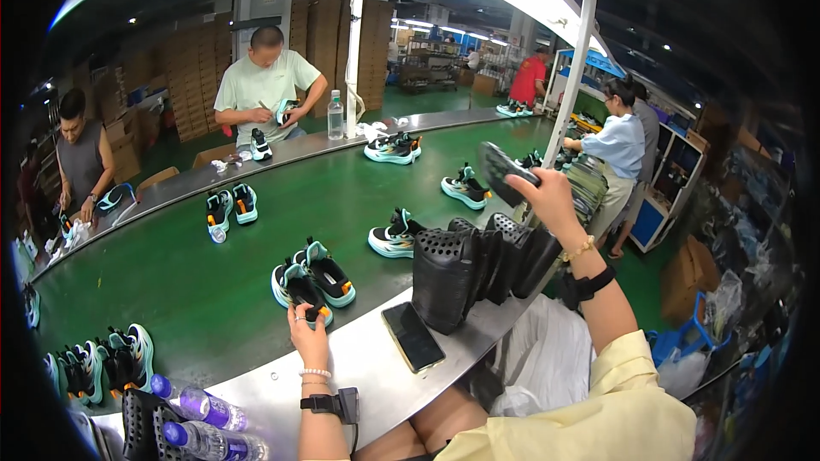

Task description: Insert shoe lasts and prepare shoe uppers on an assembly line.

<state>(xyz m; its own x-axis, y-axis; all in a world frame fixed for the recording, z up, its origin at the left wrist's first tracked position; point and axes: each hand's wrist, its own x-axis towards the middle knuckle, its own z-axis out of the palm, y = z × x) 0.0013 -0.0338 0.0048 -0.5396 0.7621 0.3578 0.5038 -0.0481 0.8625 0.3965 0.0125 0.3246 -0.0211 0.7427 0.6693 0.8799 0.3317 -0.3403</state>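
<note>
My right hand (547, 198) is raised above the belt, gripping a dark, flat, elongated insole (502, 172) at one end. Below it, black insoles with rows of round holes (446, 277) stand in upright stacks on the metal ledge. At the ledge's far side, my left hand (307, 331) has its fingers on the heel of a black and mint sneaker (299, 288) with an orange heel tab. Its mate (329, 273) sits right beside it, also with the opening up. A dark-screened phone (413, 337) lies on the ledge between my arms.
The green conveyor belt (179, 286) carries several other sneaker pairs (231, 207). Purple-capped bottles (209, 410) lie at the lower left. A white post (574, 60) rises beyond my right hand. Across the belt, a person (269, 85) handles a shoe; other people stand farther off.
</note>
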